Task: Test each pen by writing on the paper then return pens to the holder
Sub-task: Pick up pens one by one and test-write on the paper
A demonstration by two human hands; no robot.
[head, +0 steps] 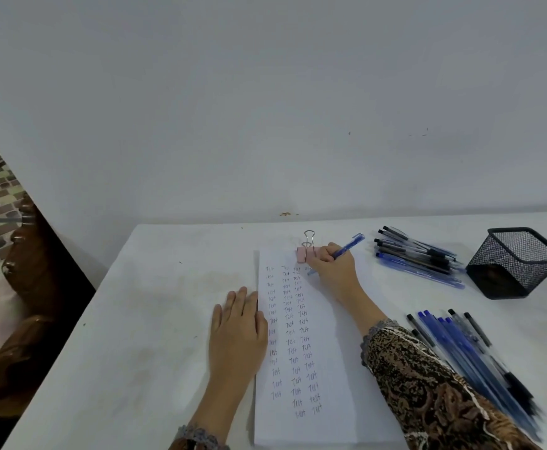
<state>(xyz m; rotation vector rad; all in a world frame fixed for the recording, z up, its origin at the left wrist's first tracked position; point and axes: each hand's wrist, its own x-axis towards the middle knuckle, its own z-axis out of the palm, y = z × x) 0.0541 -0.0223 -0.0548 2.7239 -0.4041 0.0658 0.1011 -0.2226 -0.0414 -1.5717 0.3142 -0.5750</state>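
A white sheet of paper [333,352] lies on the table, covered with columns of the handwritten word "Test". My right hand [332,271] grips a blue pen [348,246] with its tip on the paper near the top, beside the last column. My left hand [238,332] rests flat on the table with its fingers straight, pressing the paper's left edge. A black mesh pen holder [515,264] stands at the right and looks empty. One pile of pens [418,256] lies left of the holder. A second pile of pens [470,355] lies near my right forearm.
A pink binder clip [306,251] holds the top of the paper, just left of my right hand. The white table [155,319] meets a pale wall at the back. Dark wooden furniture [28,287] stands beyond the table's left edge.
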